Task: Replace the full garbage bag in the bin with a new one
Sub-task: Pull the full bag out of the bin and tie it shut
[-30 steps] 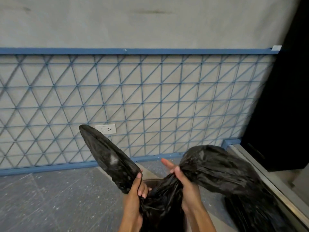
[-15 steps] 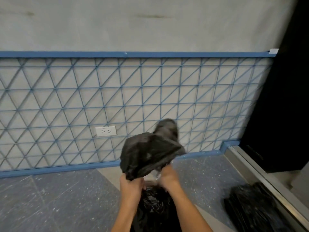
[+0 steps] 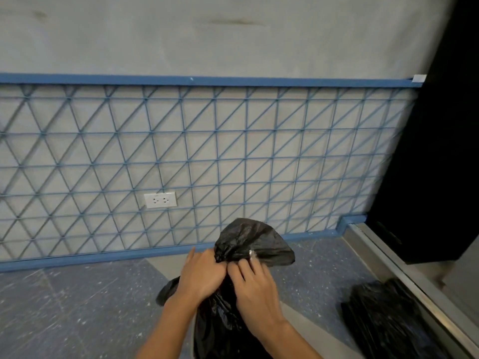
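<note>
Head view: your left hand (image 3: 201, 277) and right hand (image 3: 255, 287) now pinch the crumpled black plastic garbage bag (image 3: 252, 242) at its gathered neck, the flaps drawn lower and tighter than 0.5 s ago.

At the lower centre of the frame, the left hand (image 3: 201, 277) and right hand (image 3: 255, 288) grip the gathered neck of a crinkled black plastic garbage bag (image 3: 252, 242). Another black plastic bag (image 3: 383, 320) lies on the speckled grey floor (image 3: 77, 307) at lower right.
</note>
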`<state>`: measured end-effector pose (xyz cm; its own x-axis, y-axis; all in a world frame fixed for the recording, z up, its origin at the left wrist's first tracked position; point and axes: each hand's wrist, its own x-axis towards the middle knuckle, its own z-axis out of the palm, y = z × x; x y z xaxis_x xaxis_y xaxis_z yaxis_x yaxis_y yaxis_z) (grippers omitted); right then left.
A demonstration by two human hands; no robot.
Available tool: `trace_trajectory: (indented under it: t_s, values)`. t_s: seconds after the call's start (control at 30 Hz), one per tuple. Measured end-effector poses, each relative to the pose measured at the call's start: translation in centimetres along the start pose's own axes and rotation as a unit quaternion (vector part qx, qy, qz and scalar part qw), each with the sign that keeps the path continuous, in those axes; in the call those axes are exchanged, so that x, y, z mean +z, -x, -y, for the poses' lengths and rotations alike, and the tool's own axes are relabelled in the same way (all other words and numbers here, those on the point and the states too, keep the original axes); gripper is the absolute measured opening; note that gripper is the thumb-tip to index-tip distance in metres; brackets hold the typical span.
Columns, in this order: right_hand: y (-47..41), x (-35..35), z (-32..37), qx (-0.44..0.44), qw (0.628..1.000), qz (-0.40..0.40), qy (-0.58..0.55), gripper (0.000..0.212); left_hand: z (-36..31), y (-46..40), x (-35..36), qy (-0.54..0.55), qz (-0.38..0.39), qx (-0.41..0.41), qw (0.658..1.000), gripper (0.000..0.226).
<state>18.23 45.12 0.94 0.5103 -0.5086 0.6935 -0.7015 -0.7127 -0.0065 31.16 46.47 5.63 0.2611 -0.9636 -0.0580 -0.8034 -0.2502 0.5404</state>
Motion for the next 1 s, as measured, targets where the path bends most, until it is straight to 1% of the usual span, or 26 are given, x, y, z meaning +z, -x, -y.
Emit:
trace_trajectory:
  t_s: [0.03,0.07,0.1,0.13,0.2,0.23,0.3,0.33,0.37,0.4,0.43,0.47,0.5,0.53,0.57,0.6,0.63,0.67,0.7,0.73,0.8,0.83,0.87,0.9,0.93,1.0]
  values:
    - [0.3,0.2,-0.3,-0.011,0.998,-0.054,0.001,0.016,-0.3,0.2,0.0,-0.053,0.025,0.013,0.998,0.025]
    - [0.4,0.1,-0.6,-0.017,0.995,-0.095,0.005,0.017,-0.4,0.2,0.2,-0.108,0.027,0.036,0.993,0.026]
    - [0.4,0.2,-0.8,-0.026,0.992,-0.119,0.015,0.022,-0.5,0.4,0.5,-0.156,0.010,0.068,0.985,0.027]
    - [0.4,0.2,-1.0,-0.035,0.992,-0.115,0.029,0.028,-0.7,0.5,0.6,-0.185,-0.008,0.093,0.978,0.027]
    - [0.1,0.4,-1.3,-0.038,0.995,-0.061,0.068,0.052,-0.9,0.7,0.6,-0.202,-0.032,0.114,0.972,0.033]
    - [-0.2,0.4,-1.6,-0.026,0.996,-0.035,0.081,0.060,-1.0,0.8,0.5,-0.196,-0.023,0.108,0.974,0.041]
    - [-0.8,0.4,-2.3,0.002,0.996,0.010,0.093,0.065,-1.1,1.2,0.2,-0.202,-0.023,0.116,0.972,0.059]
    - [-0.9,0.4,-2.6,0.017,0.995,0.039,0.095,0.068,-1.0,1.3,0.1,-0.205,-0.030,0.130,0.970,0.063]
    - [-0.9,0.4,-2.8,0.029,0.993,0.070,0.093,0.076,-1.0,1.6,-0.1,-0.199,-0.043,0.146,0.968,0.061]
    - [-1.0,0.4,-2.8,0.041,0.990,0.102,0.086,0.088,-0.8,1.8,-0.2,-0.196,-0.042,0.157,0.967,0.059]
    - [-1.1,0.4,-2.8,0.053,0.986,0.134,0.077,0.103,-0.6,1.9,-0.1,-0.204,-0.044,0.170,0.963,0.063]
    - [-1.2,0.4,-2.7,0.063,0.983,0.158,0.069,0.114,-0.3,2.0,0.2,-0.224,-0.060,0.185,0.955,0.071]
    - [-1.3,0.4,-2.5,0.066,0.980,0.181,0.050,0.115,0.1,1.8,0.5,-0.257,-0.081,0.199,0.942,0.078]
    - [-1.5,0.2,-2.4,0.061,0.979,0.191,0.038,0.102,0.3,1.8,0.8,-0.278,-0.106,0.202,0.933,0.080]
    - [-1.6,0.0,-2.5,0.049,0.979,0.198,0.022,0.079,0.4,1.8,0.9,-0.286,-0.107,0.188,0.933,0.076]
    - [-1.8,-0.2,-2.5,0.043,0.977,0.206,-0.013,0.058,0.3,1.8,1.0,-0.289,-0.092,0.173,0.937,0.068]
    - [-2.0,-0.7,-2.5,0.051,0.968,0.240,-0.051,0.047,0.3,1.9,1.2,-0.279,-0.084,0.161,0.943,0.057]
    - [-2.1,-1.0,-2.7,0.064,0.954,0.278,-0.092,0.041,0.4,1.9,1.5,-0.264,-0.099,0.160,0.946,0.049]
    - [-2.1,-1.1,-2.8,0.077,0.942,0.300,-0.127,0.037,0.2,2.0,1.6,-0.242,-0.119,0.156,0.950,0.045]
    - [-2.3,-1.1,-3.0,0.091,0.934,0.306,-0.159,0.033,0.2,2.2,1.7,-0.214,-0.136,0.153,0.955,0.050]
    - [-2.5,-1.0,-3.2,0.116,0.921,0.305,-0.213,0.027,0.4,2.5,2.1,-0.182,-0.186,0.165,0.951,0.072]
    - [-2.6,-1.0,-3.2,0.119,0.915,0.309,-0.232,0.024,0.5,2.3,2.3,-0.190,-0.199,0.175,0.945,0.081]
    - [-2.7,-1.0,-3.4,0.119,0.909,0.313,-0.247,0.022,0.5,2.2,2.3,-0.208,-0.202,0.182,0.940,0.085]
    - [-2.7,-1.0,-3.5,0.121,0.904,0.314,-0.262,0.020,0.4,2.1,2.2,-0.216,-0.189,0.183,0.940,0.081]
    - [-2.8,-0.9,-3.7,0.127,0.898,0.312,-0.282,0.019,0.2,1.9,2.1,-0.210,-0.165,0.174,0.948,0.068]
    - [-2.7,-1.0,-4.0,0.153,0.877,0.310,-0.333,0.023,0.1,1.5,1.8,-0.116,-0.111,0.134,0.978,0.026]
